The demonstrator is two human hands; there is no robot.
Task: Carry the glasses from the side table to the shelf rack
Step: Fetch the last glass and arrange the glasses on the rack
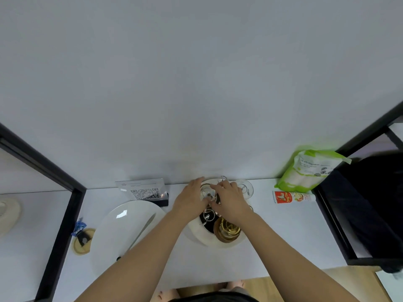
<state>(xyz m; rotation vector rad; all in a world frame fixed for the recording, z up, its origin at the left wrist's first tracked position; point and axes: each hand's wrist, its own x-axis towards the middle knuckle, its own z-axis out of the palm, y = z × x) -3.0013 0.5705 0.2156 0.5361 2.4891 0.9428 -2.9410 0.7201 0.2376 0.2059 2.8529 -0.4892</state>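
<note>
Both hands working the cluster of clear stemmed glasses at the white table's back edge: left hand and right hand fingers curling round stems. Thin, slippery, fragile imo — gripping stems looks safest.

I see a cluster of clear glasses standing on a round white tray near the back edge of the white table, close to the wall. One clear glass stands at the right of the group, its round rim visible from above. Several others are partly hidden beneath my hands, so I cannot count them. Nearer me on the tray sit gold-toned glasses, nested or close together. My left hand and right hand rest over the middle glasses, fingers curled among the rims.
</note>
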